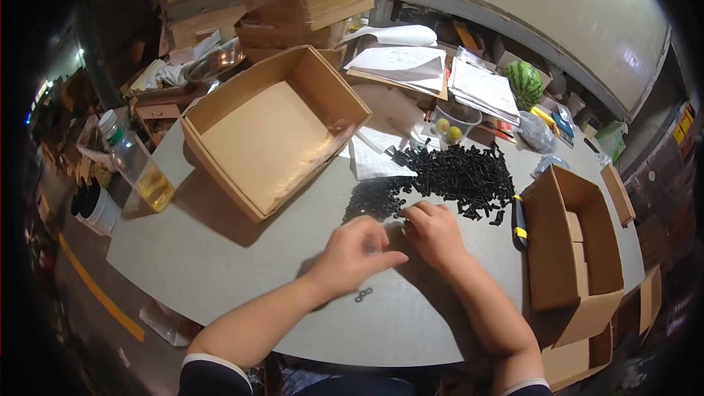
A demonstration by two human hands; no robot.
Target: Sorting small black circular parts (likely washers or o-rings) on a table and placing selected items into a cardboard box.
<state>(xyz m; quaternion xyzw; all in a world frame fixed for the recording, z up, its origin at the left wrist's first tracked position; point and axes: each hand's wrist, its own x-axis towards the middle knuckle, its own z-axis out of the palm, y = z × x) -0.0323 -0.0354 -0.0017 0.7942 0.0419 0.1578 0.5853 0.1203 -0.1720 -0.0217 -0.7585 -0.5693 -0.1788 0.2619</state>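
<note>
My left hand [350, 255] is over the near middle of the table, its fingers curled and blurred, its thumb pointing right. Something small and greyish seems to be in its curl, too smeared to name. Just right of it, my right hand [434, 235] reaches down at the edge of the small dark ring-like parts [372, 199], fingertips bent together; what they pinch is hidden. Behind my right hand spreads a heap of black screws [462, 176]. Several small grey washers [364, 295] lie on the table below my left hand.
A large open cardboard box [271, 147] stands tilted at the left, beside a bottle of yellow liquid [143, 169]. At the right are black-and-yellow handled pliers [519, 224] and another open box [587, 249]. Papers [403, 62], a tub of fruit [456, 121] and a watermelon [523, 84] stand behind.
</note>
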